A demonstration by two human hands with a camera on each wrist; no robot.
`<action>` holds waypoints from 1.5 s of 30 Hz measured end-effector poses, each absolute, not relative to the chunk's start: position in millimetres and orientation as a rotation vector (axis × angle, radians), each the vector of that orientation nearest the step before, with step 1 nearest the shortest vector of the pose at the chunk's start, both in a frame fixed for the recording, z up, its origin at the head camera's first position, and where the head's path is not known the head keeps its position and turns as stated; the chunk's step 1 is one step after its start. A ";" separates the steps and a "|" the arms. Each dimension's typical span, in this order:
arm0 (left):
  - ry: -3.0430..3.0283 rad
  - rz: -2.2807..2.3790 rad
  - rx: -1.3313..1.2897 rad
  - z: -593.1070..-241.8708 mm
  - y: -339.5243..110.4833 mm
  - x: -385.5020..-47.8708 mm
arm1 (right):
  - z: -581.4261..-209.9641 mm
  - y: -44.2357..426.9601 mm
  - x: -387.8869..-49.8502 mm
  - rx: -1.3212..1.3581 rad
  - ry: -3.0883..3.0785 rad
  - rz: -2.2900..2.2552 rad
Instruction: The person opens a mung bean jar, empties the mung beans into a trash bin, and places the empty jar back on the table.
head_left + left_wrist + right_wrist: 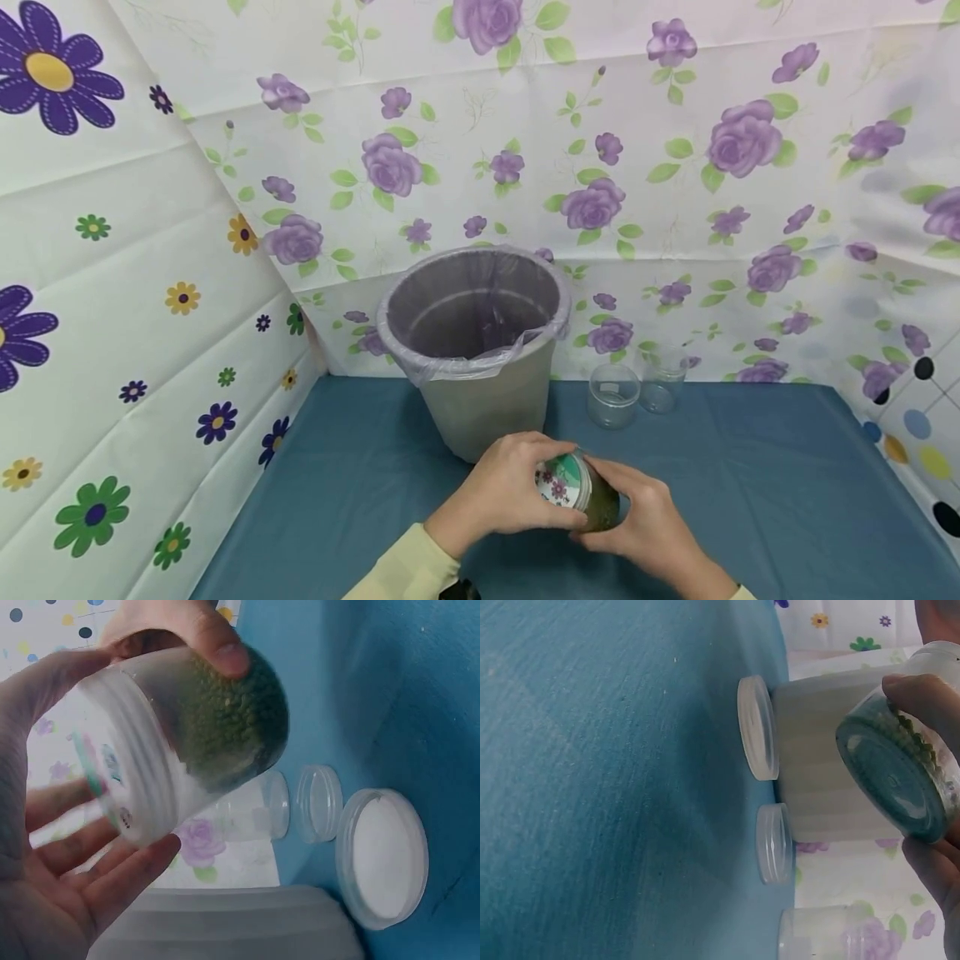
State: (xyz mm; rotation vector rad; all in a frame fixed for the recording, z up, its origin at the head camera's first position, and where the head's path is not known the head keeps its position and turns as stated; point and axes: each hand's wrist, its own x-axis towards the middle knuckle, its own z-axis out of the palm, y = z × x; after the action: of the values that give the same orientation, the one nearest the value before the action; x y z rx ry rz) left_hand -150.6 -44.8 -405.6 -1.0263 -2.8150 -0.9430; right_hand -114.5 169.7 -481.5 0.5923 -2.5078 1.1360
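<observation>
While both hands are raised over the dark blue table covering (pixel 765 492), a clear cylindrical jar with a grainy green filling (pixel 602 507) is held between them, tipped on its side in front of and slightly right of a grey round plastic bin (pixel 487 412). The left hand (pixel 513 487) is curled round the jar's white, green and flower-printed round lid (pixel 561 482), thumb and fingers on opposite sides of its rim. The right hand (pixel 648 521) grips the jar's body near the base, its thumb and fingers partly spread round the wall. What the filling consists of is hard to tell, though it may be small pellets.

A thin, translucent purple plastic liner (pixel 480 365) folds over the bin's rim. To the bin's right stand a low clear round plastic tub (pixel 613 410) and, just beyond it, a taller clear plastic container (pixel 660 396). The left wrist view also shows a shallow round white-centred plastic piece (pixel 384 859) beside the low tub.
</observation>
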 end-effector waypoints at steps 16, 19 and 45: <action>-2.959 -1.002 -1.045 -395.4 -54.7 -153.3 | -482.0 175.8 -117.6 0.560 -2.502 0.970; -2.945 -1.006 -1.199 -395.0 -57.6 -155.6 | -482.4 177.0 -117.5 0.556 -2.518 0.991; -2.966 -0.763 -1.304 -399.4 -55.0 -148.6 | -486.9 175.3 -114.0 0.623 -2.557 0.963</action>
State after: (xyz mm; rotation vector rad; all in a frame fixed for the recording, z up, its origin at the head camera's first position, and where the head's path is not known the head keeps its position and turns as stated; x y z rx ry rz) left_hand -148.6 -55.0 -399.4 -1.3036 -2.9662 -0.7626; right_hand -114.0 175.3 -486.9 0.6226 -2.5568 0.9630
